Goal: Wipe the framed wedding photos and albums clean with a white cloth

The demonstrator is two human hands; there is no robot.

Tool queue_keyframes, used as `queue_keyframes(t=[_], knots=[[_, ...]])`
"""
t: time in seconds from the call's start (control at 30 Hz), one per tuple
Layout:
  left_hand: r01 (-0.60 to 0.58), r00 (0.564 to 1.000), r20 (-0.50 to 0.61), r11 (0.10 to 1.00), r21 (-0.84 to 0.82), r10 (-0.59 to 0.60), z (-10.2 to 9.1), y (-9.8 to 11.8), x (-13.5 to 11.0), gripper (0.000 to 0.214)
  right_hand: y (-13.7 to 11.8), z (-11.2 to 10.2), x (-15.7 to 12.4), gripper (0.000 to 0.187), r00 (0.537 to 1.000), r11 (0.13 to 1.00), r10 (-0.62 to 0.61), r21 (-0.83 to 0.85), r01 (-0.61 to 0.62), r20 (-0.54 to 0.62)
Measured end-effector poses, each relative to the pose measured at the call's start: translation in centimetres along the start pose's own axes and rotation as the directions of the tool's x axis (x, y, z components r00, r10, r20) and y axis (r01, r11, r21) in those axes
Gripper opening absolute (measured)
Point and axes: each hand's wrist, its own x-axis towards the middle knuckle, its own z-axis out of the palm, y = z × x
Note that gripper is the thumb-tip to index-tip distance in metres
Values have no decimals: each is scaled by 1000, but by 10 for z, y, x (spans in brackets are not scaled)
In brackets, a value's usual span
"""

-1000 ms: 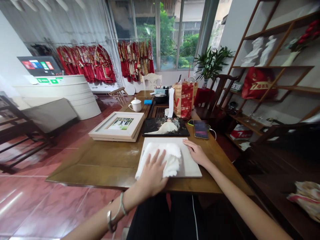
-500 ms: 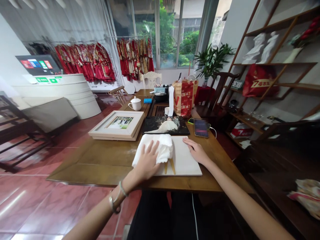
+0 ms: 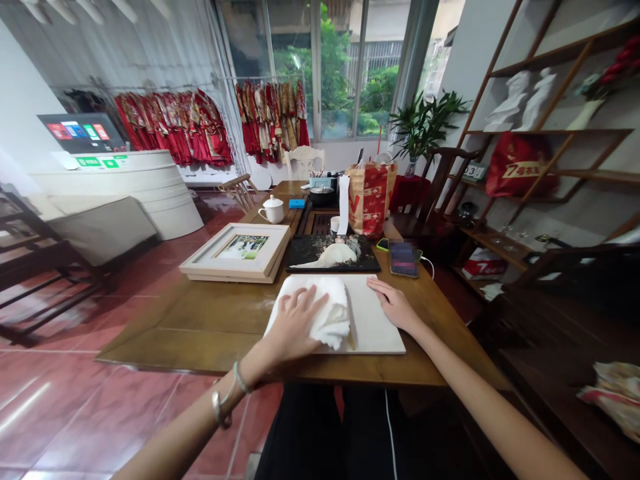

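A white cloth [image 3: 333,317] lies bunched over the left part of a flat white panel [image 3: 376,320] near the table's front edge. My left hand [image 3: 296,327] is on the cloth, its fingers bent into the fabric and partly spread. At the panel's right edge, my right hand [image 3: 393,303] rests with fingers stretched out and close together, touching the surface. Only a sliver of a yellowish mark on the panel shows beside the cloth; the cloth covers the rest.
Stacked pale wooden picture frames [image 3: 237,252] lie at left. Behind the panel is a dark picture board [image 3: 333,255], with a phone [image 3: 403,259] on a cable at its right. A lidded white cup [image 3: 273,210] and a red-and-tan paper bag [image 3: 369,200] stand farther back.
My left hand has curled its fingers, and the cloth has shifted toward me and slightly right, covering most of the yellowish marks. My right hand stays at the panel's edge.
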Motion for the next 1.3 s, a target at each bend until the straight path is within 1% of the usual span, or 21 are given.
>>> queue_keyframes(t=[0.07, 0.13, 0.2, 0.23, 0.3, 0.37, 0.5, 0.57, 0.6, 0.63, 0.7, 0.8, 0.9, 1.0, 1.1, 1.2, 1.3], knots=[[14, 999, 41, 1000, 25, -15, 3, -8, 22, 75, 0, 0, 0, 43, 1000, 1000, -3, -5, 3, 0], [23, 997, 71, 999, 33, -26, 6, -12, 38, 69, 0, 0, 0, 43, 1000, 1000, -5, -9, 5, 1], [23, 997, 77, 999, 27, -25, 9, -12, 44, 60, 1, 0, 0, 43, 1000, 1000, -6, -12, 6, 0], [18, 997, 70, 1000, 21, -19, 10, -10, 43, 56, 0, 0, 0, 43, 1000, 1000, -6, -13, 6, -2], [-4, 999, 46, 1000, 5, 4, 13, -4, 33, 54, 0, 0, 0, 43, 1000, 1000, -5, -14, 4, -3], [-42, 999, 25, 999, -18, 43, 14, 7, 16, 56, -1, 0, 0, 43, 1000, 1000, -3, -14, 3, -2], [-86, 995, 52, 994, -60, 89, 12, 26, -19, 64, -1, 0, 0, 44, 1000, 1000, -1, -13, 1, 5], [-91, 994, 60, 993, -74, 95, 11, 28, -26, 63, -2, 0, -1, 44, 1000, 1000, 0, -11, 0, 9], [-90, 994, 55, 993, -76, 94, 11, 27, -25, 61, -2, -1, -1, 44, 1000, 1000, 0, -10, 0, 10], [-83, 995, 46, 994, -72, 86, 12, 23, -22, 57, -2, -1, -1, 44, 1000, 1000, 1, -9, -1, 11], [-50, 998, 34, 998, -48, 52, 13, 13, -8, 52, -1, -1, -1, 43, 1000, 1000, 3, -6, -3, 9], [23, 998, 54, 1000, -21, -22, 12, -3, 24, 52, -1, 0, -1, 42, 1000, 1000, 5, 0, -5, 3], [67, 996, 63, 997, -28, -65, 10, -9, 54, 52, 1, 1, 0, 42, 1000, 1000, 6, 3, -6, -3], [64, 997, 43, 997, -38, -63, 13, 2, 72, 53, 1, 1, 0, 42, 1000, 1000, 8, 3, -8, -4], [22, 1000, 22, 998, -53, -21, 20, 26, 77, 55, 1, -1, 0, 42, 1000, 1000, -2, 7, 2, 5], [-20, 999, -39, 998, -57, 17, 27, 50, 68, 61, -1, -3, 0, 42, 999, 1000, -23, 11, 23, 22], [-39, 996, -81, 998, -58, 35, 29, 63, 44, 61, -1, -4, 0, 41, 999, 1000, -26, 5, 26, 23]])
